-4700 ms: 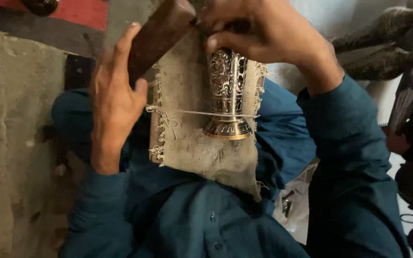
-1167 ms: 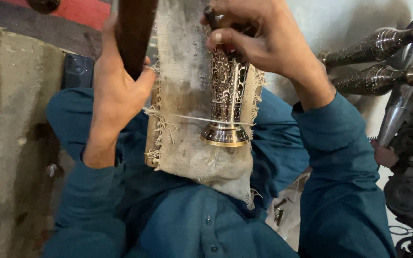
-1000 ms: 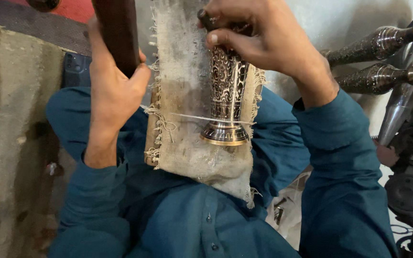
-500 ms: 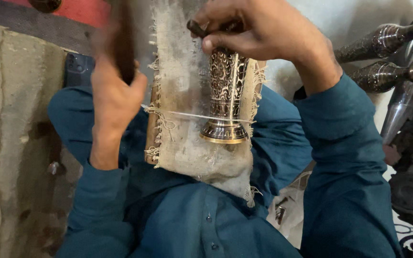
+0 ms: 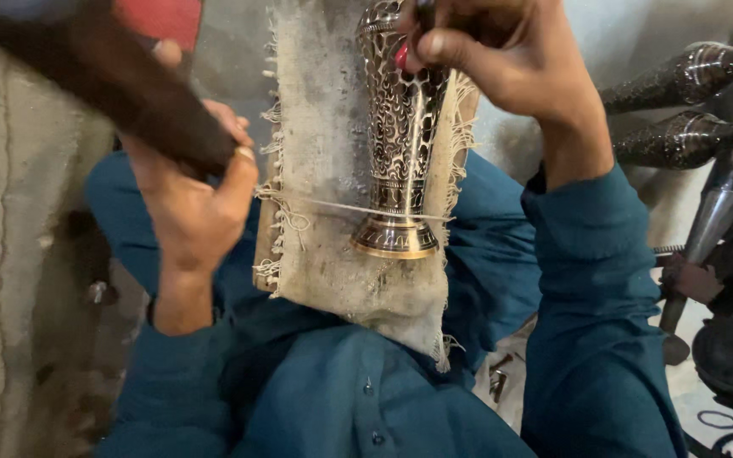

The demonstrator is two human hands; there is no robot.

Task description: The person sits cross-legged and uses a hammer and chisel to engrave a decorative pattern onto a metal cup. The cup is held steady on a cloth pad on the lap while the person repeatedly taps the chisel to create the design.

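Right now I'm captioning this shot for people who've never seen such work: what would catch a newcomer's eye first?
First, the ornate engraved silver-and-brass metal vase, lying at centre on a frayed, dirty beige cloth and tied down by a thin string. Next, the right hand pressing a small tool at the vase's upper part, and the left hand on the left, raising a dark wooden mallet.

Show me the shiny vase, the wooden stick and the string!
shiny vase (image 5: 400, 136), head view, on its carved body.
wooden stick (image 5: 142, 93), head view, on its dark shaft.
string (image 5: 332, 205), head view, on its stretch across the cloth.
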